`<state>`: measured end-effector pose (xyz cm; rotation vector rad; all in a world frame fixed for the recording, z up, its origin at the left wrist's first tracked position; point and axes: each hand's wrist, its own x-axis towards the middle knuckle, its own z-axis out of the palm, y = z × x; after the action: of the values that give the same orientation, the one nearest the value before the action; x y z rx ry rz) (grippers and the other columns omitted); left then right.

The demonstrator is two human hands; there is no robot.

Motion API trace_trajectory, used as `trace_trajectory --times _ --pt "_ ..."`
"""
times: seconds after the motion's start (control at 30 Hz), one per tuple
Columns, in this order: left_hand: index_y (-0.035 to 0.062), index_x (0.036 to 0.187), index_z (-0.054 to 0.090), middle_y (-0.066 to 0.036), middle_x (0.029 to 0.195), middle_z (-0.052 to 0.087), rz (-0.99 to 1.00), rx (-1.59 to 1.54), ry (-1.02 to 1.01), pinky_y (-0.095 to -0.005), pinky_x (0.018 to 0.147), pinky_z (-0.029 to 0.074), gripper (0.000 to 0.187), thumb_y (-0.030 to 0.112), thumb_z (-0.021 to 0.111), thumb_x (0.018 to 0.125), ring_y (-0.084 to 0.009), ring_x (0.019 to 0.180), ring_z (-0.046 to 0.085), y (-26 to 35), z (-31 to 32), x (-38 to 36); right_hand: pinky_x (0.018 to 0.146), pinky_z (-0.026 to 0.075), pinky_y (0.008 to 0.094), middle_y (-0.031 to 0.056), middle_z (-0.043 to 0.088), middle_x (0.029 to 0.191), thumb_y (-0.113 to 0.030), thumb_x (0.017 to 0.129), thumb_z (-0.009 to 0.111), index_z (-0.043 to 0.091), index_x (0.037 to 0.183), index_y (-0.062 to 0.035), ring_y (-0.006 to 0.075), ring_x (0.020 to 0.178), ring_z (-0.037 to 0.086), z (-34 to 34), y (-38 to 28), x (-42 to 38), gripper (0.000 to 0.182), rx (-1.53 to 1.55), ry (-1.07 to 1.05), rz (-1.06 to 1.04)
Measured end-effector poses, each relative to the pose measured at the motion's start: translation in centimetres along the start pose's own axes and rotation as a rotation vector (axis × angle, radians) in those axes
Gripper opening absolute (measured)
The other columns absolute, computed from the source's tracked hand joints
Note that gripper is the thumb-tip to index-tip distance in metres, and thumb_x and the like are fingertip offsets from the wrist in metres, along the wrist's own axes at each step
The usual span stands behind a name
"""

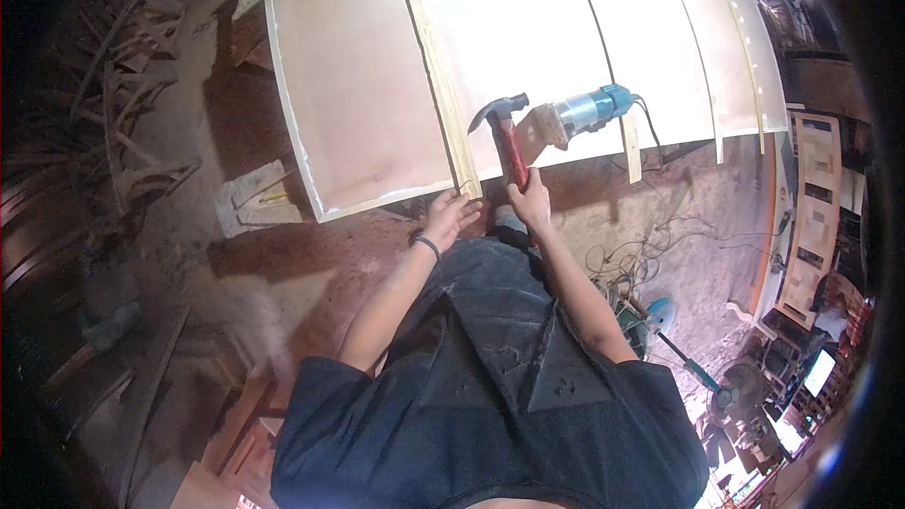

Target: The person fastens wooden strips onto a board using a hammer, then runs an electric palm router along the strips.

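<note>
My right hand [530, 203] is wrapped round the red handle of a claw hammer [514, 155], its dark head raised above the panel's near edge. My left hand [452, 217] grips the near end of a long pale wooden strip [441, 99], which crosses a large light panel [349, 85]. Whether a small nail sits between those fingertips is too small to tell. Just right of the hammer, a teal and silver power tool [589, 111] with a cord lies on the panel.
More thin strips [632, 155] cross the panel and jut past its edge. Tangled cables [632, 259] lie on the dirt floor at right, near a standing fan [740, 386]. Scrap wood [123, 94] is piled at left. Another person [837, 306] is at the far right.
</note>
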<state>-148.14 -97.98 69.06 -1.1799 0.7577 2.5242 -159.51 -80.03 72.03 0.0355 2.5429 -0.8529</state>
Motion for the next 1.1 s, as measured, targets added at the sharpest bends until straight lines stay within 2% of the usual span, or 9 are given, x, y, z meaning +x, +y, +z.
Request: trace_trajectory --times 0.4,0.6,0.7,0.9,0.93,1.1 --pt "0.0046 0.118 0.06 -0.006 0.109 0.065 0.061 0.006 0.049 -0.0356 0.082 0.063 0.018 0.011 0.061 0.101 -0.0185 0.097 0.068 -0.8 0.9 0.0 0.083 0.052 0.058 0.0331 0.068 0.093 -0.03 0.084 0.065 0.048 0.119 -0.0028 0.0515 0.091 0.066 -0.1 0.4 0.5 0.048 -0.021 -0.032 -0.054" --pt "0.008 0.12 0.06 -0.005 0.111 0.067 0.099 0.105 0.051 -0.036 0.084 0.063 0.018 0.014 0.06 0.102 -0.0166 0.101 0.068 -1.1 1.3 0.1 0.083 0.052 0.0583 0.0332 0.067 0.092 -0.032 0.085 0.066 0.047 0.12 -0.0026 0.0518 0.091 0.066 0.1 0.8 0.7 0.05 -0.056 -0.049 -0.051" --pt "0.0084 0.12 0.06 -0.005 0.112 0.066 0.104 0.101 0.073 -0.0362 0.084 0.063 0.019 0.016 0.059 0.103 -0.0156 0.099 0.067 -1.2 1.7 -0.1 0.081 0.051 0.0567 0.032 0.067 0.09 -0.03 0.084 0.062 0.05 0.116 -0.0016 0.0513 0.09 0.066 0.0 0.7 0.6 0.044 -0.038 -0.031 -0.041" --pt "0.0045 0.118 0.06 -0.006 0.111 0.063 0.141 0.114 0.124 -0.0359 0.079 0.064 0.018 0.015 0.057 0.103 -0.0156 0.096 0.064 -1.8 1.6 0.2 0.082 0.05 0.0576 0.0324 0.068 0.092 -0.03 0.084 0.062 0.048 0.113 -0.0006 0.0518 0.091 0.066 -0.4 0.6 0.6 0.044 -0.029 -0.043 -0.059" --pt "0.004 0.119 0.059 -0.007 0.112 0.062 0.154 0.108 0.12 -0.0374 0.08 0.064 0.02 0.015 0.057 0.103 -0.0165 0.096 0.064 -2.1 1.2 0.6 0.086 0.051 0.0572 0.0333 0.067 0.096 -0.033 0.085 0.066 0.046 0.121 -0.0015 0.051 0.095 0.066 -0.5 0.7 1.1 0.052 -0.066 -0.11 -0.012" --pt "0.001 0.125 0.055 -0.012 0.116 0.063 0.236 0.067 0.168 -0.0373 0.079 0.064 0.024 0.013 0.051 0.105 -0.0237 0.105 0.068 -2.1 3.2 0.3 0.088 0.052 0.0548 0.0307 0.069 0.1 -0.035 0.085 0.066 0.056 0.113 0.0003 0.0485 0.098 0.066 -2.7 1.2 3.7 0.047 -0.046 -0.208 -0.108"
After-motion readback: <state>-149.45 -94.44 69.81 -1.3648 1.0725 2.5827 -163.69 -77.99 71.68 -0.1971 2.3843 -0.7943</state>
